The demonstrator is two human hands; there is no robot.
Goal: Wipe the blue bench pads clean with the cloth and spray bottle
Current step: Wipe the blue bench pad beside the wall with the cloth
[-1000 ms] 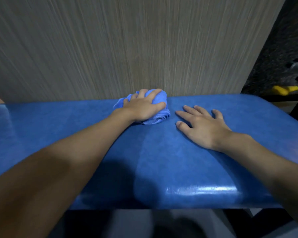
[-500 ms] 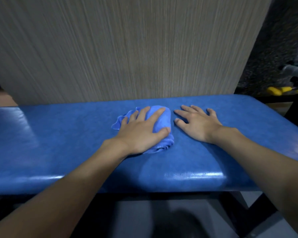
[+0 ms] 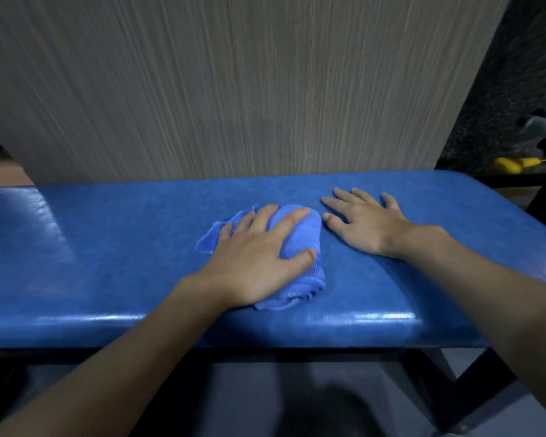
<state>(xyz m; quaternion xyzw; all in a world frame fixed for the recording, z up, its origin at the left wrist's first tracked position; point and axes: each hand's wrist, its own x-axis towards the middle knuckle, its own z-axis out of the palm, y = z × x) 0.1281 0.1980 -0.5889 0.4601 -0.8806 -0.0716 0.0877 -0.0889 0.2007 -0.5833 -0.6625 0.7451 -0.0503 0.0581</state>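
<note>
"Two bare hands are on the glossy blue vinyl bench pad [image 3: 123, 247]. Where is the cloth?"

"The bunched blue microfibre cloth [image 3: 300, 234] sits mid-pad, nearer the near edge. The left hand [image 3: 259, 257] is on it, fingers spread over it and thumb hooked round its right side."

"And the right hand [image 3: 369, 225]?"

"Flat on the pad just right of the cloth, fingers splayed, holding nothing. A grey wood-grain panel [image 3: 234, 89] stands behind."

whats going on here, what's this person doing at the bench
A person is wiping a blue bench pad. The left hand holds a bunched blue cloth down on the pad, with the thumb round its side. The right hand lies flat on the pad just beside the cloth, holding nothing. No spray bottle is in view.
</note>
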